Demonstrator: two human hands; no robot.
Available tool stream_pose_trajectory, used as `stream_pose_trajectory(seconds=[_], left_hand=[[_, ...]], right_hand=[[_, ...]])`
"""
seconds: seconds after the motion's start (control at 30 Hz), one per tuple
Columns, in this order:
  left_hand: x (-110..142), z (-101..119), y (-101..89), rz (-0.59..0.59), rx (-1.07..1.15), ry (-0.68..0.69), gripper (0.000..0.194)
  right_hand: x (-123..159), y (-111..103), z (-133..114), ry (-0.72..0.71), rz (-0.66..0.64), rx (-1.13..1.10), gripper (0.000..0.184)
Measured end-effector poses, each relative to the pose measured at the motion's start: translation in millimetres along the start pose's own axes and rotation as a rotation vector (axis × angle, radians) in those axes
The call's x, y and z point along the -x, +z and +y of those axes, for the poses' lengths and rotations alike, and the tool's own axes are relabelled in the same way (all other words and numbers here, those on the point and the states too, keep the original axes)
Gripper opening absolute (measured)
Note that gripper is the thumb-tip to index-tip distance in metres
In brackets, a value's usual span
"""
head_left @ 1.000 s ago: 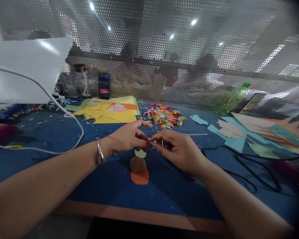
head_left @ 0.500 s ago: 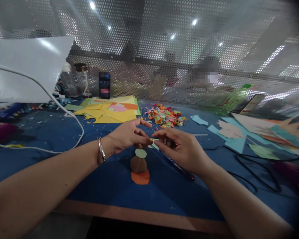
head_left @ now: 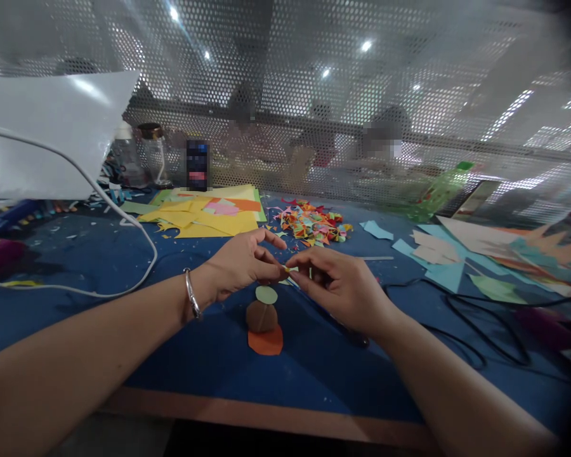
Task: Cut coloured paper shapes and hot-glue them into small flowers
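Observation:
My left hand (head_left: 250, 260) and my right hand (head_left: 333, 279) meet fingertip to fingertip above the table. Both are pinched on a tiny yellow piece (head_left: 287, 269), perhaps paper, mostly hidden by the fingers. Below the left fingers lies a pale green paper disc (head_left: 266, 295). It overlaps or adjoins a brown, roughly round paper piece (head_left: 261, 316), which partly covers an orange paper piece (head_left: 265, 341) nearer the front edge. Beneath my right hand runs a slim blue stick-like tool (head_left: 330, 314) with a dark end, partly hidden.
A heap of colourful paper scraps (head_left: 311, 222) lies beyond the hands. Yellow sheets (head_left: 209, 216) are left of it, blue and peach paper (head_left: 438, 251) to the right. A white cable (head_left: 147, 251) loops at left, black cables (head_left: 476, 317) at right. A perforated screen (head_left: 285, 76) stands behind.
My right fingertips have closed in on the left ones and now touch at the tiny yellow piece. The whole view has shifted slightly; the paper discs look unmoved on the table.

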State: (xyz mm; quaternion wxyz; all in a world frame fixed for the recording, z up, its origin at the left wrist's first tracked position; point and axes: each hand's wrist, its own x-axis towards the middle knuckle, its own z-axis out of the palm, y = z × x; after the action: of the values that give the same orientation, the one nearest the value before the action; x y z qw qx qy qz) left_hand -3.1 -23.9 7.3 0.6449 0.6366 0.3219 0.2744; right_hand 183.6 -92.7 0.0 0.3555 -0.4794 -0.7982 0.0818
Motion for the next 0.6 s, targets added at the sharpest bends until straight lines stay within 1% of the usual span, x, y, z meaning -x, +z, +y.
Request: stream_pose_trajectory(seconds=[0.27, 0.6], left_hand=[[-1.2, -0.6, -1.2, -0.012, -0.024, -0.014, 0.043], [-1.4, -0.4, 2.0, 0.024, -0.038, 0.011, 0.04]], right_hand=[[-0.8, 0.4, 1.7, -0.002, 0.037, 0.006, 0.01], [0.1, 0.8, 1.7, 0.003, -0.006, 0.008, 0.012]])
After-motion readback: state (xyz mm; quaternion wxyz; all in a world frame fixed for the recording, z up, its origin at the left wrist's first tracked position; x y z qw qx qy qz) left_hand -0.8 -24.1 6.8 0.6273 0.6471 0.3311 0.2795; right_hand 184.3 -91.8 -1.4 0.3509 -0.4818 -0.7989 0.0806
